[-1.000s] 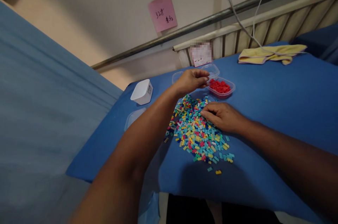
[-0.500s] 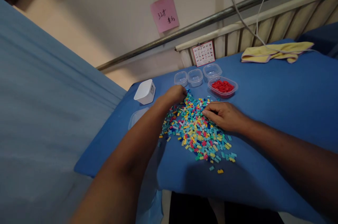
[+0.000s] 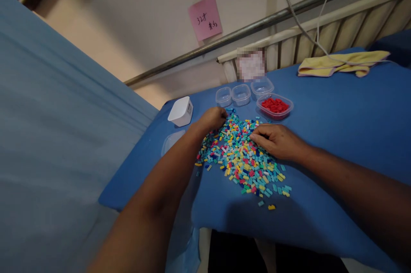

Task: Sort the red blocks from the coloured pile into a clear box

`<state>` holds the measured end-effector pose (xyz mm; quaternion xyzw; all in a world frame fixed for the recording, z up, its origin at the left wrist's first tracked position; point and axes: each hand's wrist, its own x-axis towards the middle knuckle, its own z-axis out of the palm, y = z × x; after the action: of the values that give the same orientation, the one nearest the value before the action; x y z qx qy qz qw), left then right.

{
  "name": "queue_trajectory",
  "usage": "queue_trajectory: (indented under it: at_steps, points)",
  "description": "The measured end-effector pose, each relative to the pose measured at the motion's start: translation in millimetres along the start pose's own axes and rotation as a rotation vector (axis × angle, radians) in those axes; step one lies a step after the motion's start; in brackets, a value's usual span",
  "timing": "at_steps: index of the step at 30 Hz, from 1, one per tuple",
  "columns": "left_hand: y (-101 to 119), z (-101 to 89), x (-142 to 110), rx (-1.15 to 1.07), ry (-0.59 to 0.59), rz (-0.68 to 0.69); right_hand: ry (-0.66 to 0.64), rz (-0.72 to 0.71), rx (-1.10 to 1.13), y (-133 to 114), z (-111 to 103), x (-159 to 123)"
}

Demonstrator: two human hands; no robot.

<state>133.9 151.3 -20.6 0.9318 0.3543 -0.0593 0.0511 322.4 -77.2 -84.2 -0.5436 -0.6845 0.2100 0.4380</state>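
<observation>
A wide heap of small toy building bricks point(image 3: 245, 163) in teal, yellow, blue, pink and white is spread over the blue cloth point(image 3: 337, 136). At the heap's far left edge, my left hand point(image 3: 214, 118) is closed, its fingers curled down among the bricks. My right hand point(image 3: 278, 139) rests on the right side of the pile, thumb and forefinger brought together at the bricks. What either hand pinches is too small or hidden to make out. Just beyond my right hand stands a clear tub point(image 3: 290, 108) holding red bricks point(image 3: 275, 105).
Three clear tubs point(image 3: 241, 95) line the back edge. To the left are a white box point(image 3: 180, 111) and a clear lid or tub point(image 3: 171, 141), partly behind my left arm. A yellow cloth point(image 3: 343, 63) lies back right, crossed by a cable. A blue curtain point(image 3: 58, 114) hangs left.
The whole view has shifted slightly, so things sit a little further right. Both hands keep nearly the same places and closed shapes over the bricks.
</observation>
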Motion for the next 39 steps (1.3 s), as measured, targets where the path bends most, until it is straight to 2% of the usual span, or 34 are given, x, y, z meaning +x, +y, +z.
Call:
queue_trajectory:
  at_steps: [3,7,9,12,17,20,23,26,30,33,36,39]
  points:
    - [0,1.5,1,0.039,0.022,-0.001,-0.003,-0.004,0.004,2,1,-1]
    - [-9,-11.2,-9,-0.036,0.087,-0.006,-0.010,0.003,0.012,2,1,-1]
    - [-19,-19.8,-21,-0.105,0.067,0.005,-0.009,0.010,0.005,1,1,-2]
    - [-33,-26.1,-45,-0.142,-0.024,0.024,-0.008,0.016,-0.005,0,0,-2]
    - [-39,-16.1,-83,-0.244,0.003,-0.055,-0.014,0.001,-0.012,1,2,-2]
    - [-27,-8.0,-95,-0.337,0.020,-0.062,-0.004,0.003,-0.016,0,1,-1]
    - [-4,-5.0,-92,-0.454,0.029,-0.012,-0.006,-0.001,-0.005,-2,-1,-1]
    - [27,-8.3,-68,-0.541,0.086,0.058,-0.005,-0.003,-0.002,-3,-1,-1]
    - [74,-17.5,-20,-0.589,0.217,0.226,-0.008,-0.016,0.014,-1,0,-3]
    - [96,-22.8,3,-0.645,0.284,0.281,0.009,0.001,0.068,0,0,-6]
    - [102,-24.4,-10,-0.610,0.342,0.258,0.163,0.086,0.191,2,-2,-6]
    - [105,-18.9,-64,-0.457,0.327,0.218,0.322,0.180,0.337,5,-3,-1]
